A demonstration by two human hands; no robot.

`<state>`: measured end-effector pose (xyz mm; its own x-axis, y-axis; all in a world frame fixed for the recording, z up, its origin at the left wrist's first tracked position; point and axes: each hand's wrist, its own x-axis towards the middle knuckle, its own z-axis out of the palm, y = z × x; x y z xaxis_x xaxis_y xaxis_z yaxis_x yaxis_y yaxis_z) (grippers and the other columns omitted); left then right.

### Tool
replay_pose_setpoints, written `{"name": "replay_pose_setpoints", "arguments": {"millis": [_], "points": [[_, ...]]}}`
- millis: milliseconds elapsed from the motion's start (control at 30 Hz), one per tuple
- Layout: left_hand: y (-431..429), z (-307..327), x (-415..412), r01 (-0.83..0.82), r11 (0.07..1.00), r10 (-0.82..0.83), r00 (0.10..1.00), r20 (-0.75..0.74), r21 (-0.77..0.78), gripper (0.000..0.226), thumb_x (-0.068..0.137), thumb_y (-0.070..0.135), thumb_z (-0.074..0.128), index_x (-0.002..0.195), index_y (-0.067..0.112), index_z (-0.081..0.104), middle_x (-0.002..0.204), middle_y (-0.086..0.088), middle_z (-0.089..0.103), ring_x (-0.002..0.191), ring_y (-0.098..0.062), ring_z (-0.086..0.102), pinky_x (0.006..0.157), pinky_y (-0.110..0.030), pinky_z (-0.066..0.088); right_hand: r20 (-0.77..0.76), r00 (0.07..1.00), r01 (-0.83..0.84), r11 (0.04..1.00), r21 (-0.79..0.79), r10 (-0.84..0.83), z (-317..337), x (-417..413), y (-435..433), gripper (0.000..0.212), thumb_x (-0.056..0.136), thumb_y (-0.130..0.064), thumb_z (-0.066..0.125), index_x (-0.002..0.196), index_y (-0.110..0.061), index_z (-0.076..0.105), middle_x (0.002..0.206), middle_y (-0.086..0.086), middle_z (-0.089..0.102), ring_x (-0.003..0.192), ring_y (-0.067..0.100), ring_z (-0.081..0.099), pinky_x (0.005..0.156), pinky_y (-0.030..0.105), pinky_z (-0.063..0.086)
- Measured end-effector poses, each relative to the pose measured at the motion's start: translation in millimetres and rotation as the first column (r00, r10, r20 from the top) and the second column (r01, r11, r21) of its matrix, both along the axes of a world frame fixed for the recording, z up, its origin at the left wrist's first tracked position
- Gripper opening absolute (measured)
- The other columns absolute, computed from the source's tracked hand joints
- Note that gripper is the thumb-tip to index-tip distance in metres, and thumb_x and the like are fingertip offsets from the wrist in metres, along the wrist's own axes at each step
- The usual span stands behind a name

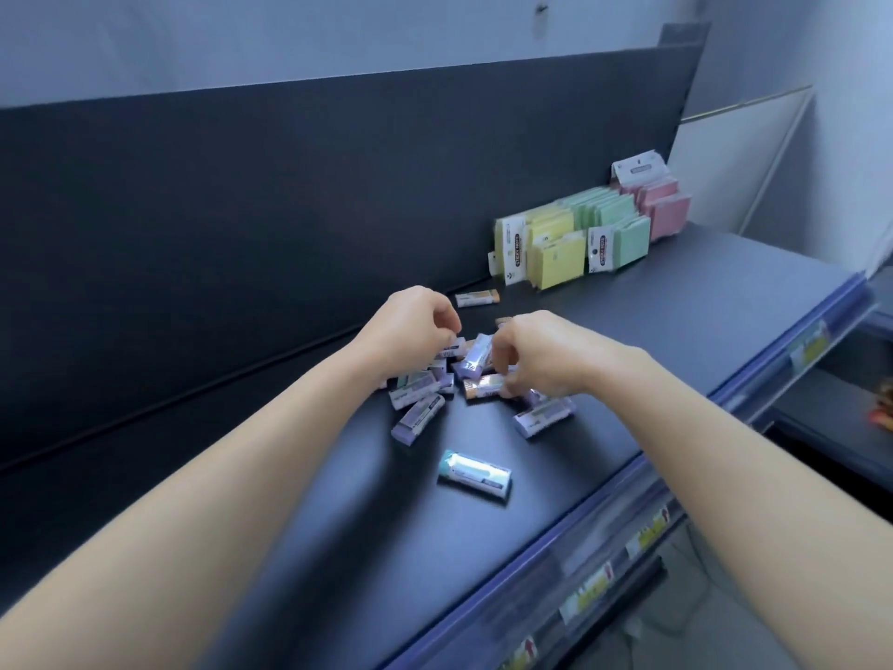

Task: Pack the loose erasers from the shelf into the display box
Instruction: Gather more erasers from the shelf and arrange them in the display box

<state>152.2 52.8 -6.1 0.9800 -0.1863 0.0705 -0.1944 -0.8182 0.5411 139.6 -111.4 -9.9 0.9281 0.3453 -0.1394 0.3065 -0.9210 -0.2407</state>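
Several loose erasers (420,403) in purple and white wrappers lie in a pile on the dark shelf (652,331). A teal eraser (474,471) lies alone nearer the front edge, and an orange-tipped eraser (476,298) lies by the back panel. My left hand (410,326) hovers over the pile's left side, its curled fingertips pinching an eraser (453,347). My right hand (541,355) is over the right side, fingers curled round a tilted purple eraser (476,356). No display box is in view.
Packs of yellow, green and pink sticky notes (580,234) stand at the back right of the shelf. A dark back panel (241,210) rises behind. A blue price rail (676,486) runs along the front edge, with lower shelves beyond it.
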Motion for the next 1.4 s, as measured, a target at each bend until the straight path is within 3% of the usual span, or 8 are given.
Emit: {"name": "replay_pose_setpoints", "arguments": {"millis": [233, 300, 433, 567, 733, 1133, 1267, 1400], "points": [[-13, -5, 19, 0.054, 0.996, -0.051, 0.997, -0.052, 0.07, 0.023, 0.089, 0.007, 0.05, 0.098, 0.013, 0.07, 0.091, -0.002, 0.064, 0.063, -0.009, 0.05, 0.053, -0.021, 0.037, -0.087, 0.996, 0.034, 0.983, 0.179, -0.019, 2, -4, -10, 0.017, 0.076, -0.006, 0.071, 0.088, -0.016, 0.066, 0.071, 0.0, 0.065, 0.061, 0.0, 0.056, 0.063, 0.028, 0.049], [-15, -5, 22, 0.075, 0.992, -0.068, 0.995, -0.076, 0.098, 0.024, 0.089, 0.007, 0.05, 0.096, 0.015, 0.072, 0.096, -0.004, 0.068, 0.072, -0.016, 0.055, 0.059, -0.023, 0.04, -0.093, 0.995, 0.062, 0.977, 0.205, -0.044, 6, -5, -17, 0.015, 0.077, -0.007, 0.071, 0.087, -0.017, 0.068, 0.069, -0.004, 0.061, 0.061, 0.006, 0.055, 0.064, 0.026, 0.047], [-19, -3, 24, 0.11, 0.993, -0.1, 0.98, -0.171, 0.047, 0.023, 0.083, 0.003, 0.052, 0.088, 0.015, 0.071, 0.091, -0.007, 0.072, 0.06, -0.013, 0.064, 0.037, -0.014, 0.044, -0.057, 0.993, 0.116, 0.964, 0.241, -0.105, 14, -5, -31, 0.013, 0.082, -0.008, 0.064, 0.078, -0.02, 0.062, 0.075, -0.006, 0.059, 0.068, 0.013, 0.053, 0.065, 0.027, 0.045], [-24, -4, 24, 0.107, 0.991, -0.091, 0.977, -0.192, 0.076, 0.017, 0.079, 0.002, 0.061, 0.091, 0.011, 0.07, 0.096, -0.009, 0.071, 0.069, -0.018, 0.066, 0.051, -0.022, 0.052, 0.019, 0.98, 0.183, 0.943, 0.279, -0.196, 17, -1, -42, 0.014, 0.087, -0.012, 0.058, 0.079, -0.023, 0.054, 0.082, -0.008, 0.054, 0.075, 0.014, 0.051, 0.058, 0.024, 0.037], [-28, -4, 22, 0.112, 0.987, -0.083, 0.969, -0.233, 0.117, 0.01, 0.077, -0.001, 0.063, 0.081, 0.006, 0.068, 0.084, -0.013, 0.068, 0.054, -0.023, 0.06, 0.047, -0.025, 0.05, 0.053, 0.966, 0.227, 0.931, 0.286, -0.252, 14, 1, -44, 0.013, 0.09, -0.012, 0.053, 0.082, -0.022, 0.051, 0.086, -0.005, 0.051, 0.079, 0.017, 0.05, 0.057, 0.024, 0.037], [-24, 7, 8, 0.003, 0.986, -0.024, 0.992, -0.125, -0.165, 0.022, 0.084, 0.006, 0.059, 0.105, 0.011, 0.065, 0.076, 0.003, 0.059, 0.06, -0.01, 0.052, 0.05, -0.017, 0.043, 0.093, 0.953, 0.216, 0.861, 0.461, -0.289, 20, 9, -44, 0.011, 0.09, -0.01, 0.047, 0.093, -0.016, 0.055, 0.093, 0.001, 0.057, 0.079, 0.019, 0.053, 0.056, 0.027, 0.042], [-14, 19, -8, -0.142, 0.93, 0.097, 0.985, -0.145, -0.34, 0.019, 0.084, 0.008, 0.059, 0.096, 0.015, 0.072, 0.077, 0.0, 0.063, 0.068, -0.01, 0.054, 0.061, -0.019, 0.044, 0.113, 0.96, 0.154, 0.82, 0.551, -0.256, 26, 10, -41, 0.014, 0.089, -0.008, 0.046, 0.094, -0.015, 0.057, 0.093, 0.004, 0.059, 0.077, 0.02, 0.054, 0.052, 0.027, 0.039], [1, 26, -34, -0.276, 0.857, 0.215, 0.959, -0.183, -0.436, 0.014, 0.082, 0.003, 0.061, 0.089, 0.011, 0.069, 0.065, 0.004, 0.059, 0.049, 0.0, 0.051, 0.05, -0.011, 0.04, 0.12, 0.979, 0.062, 0.804, 0.591, -0.164, 29, 8, -23, 0.018, 0.088, -0.006, 0.044, 0.093, -0.016, 0.058, 0.089, 0.003, 0.059, 0.075, 0.018, 0.054, 0.05, 0.023, 0.036]]}}
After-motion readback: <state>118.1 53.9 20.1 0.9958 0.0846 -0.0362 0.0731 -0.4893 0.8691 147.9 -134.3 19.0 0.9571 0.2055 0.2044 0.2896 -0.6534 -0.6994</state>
